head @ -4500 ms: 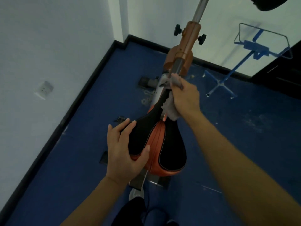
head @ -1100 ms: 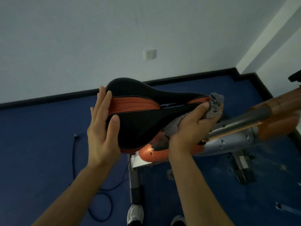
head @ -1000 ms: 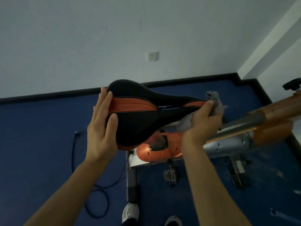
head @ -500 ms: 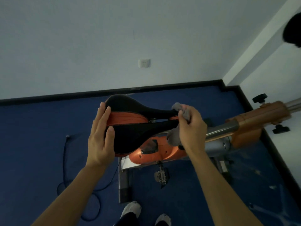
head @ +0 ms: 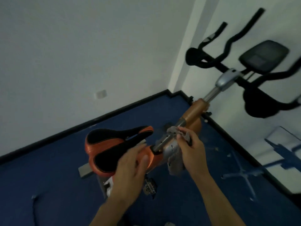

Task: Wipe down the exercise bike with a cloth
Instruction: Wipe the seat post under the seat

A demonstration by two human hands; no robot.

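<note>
The grey cloth (head: 176,162) lies bunched against the silver tube (head: 166,139) of the exercise bike (head: 193,115), just ahead of the black-and-orange saddle (head: 112,144); the right hand (head: 192,154) grips it, fingers curled round the fabric; the left hand (head: 130,170) is released, fingers loosely spread beside the saddle's near edge, blurred; black handlebars (head: 228,62) and a dark console (head: 263,57) rise at upper right; blue floor (head: 48,176) spreads beneath, white wall (head: 81,46) behind.
</note>
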